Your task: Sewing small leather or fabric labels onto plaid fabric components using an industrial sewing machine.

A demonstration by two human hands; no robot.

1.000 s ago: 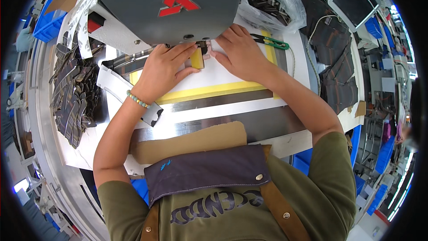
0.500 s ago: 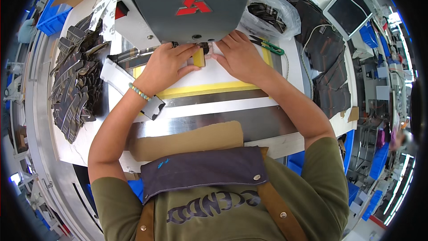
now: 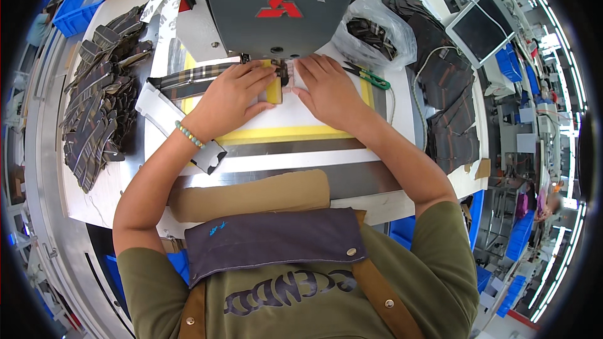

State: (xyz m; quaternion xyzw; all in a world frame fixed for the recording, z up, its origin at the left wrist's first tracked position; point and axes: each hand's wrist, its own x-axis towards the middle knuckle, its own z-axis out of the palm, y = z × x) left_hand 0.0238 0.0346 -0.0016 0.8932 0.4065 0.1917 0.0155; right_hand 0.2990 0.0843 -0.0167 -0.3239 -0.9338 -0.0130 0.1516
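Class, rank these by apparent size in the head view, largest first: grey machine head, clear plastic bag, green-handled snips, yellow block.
1. Grey machine head
2. Clear plastic bag
3. Green-handled snips and yellow block: too alike to rank; the left hand partly covers the block.

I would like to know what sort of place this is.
Probably a garment or textile workshop, judging by the large dark-grey machine head, the heap of dark plaid fabric pieces on the left, and the long plaid fabric strip by the left hand.
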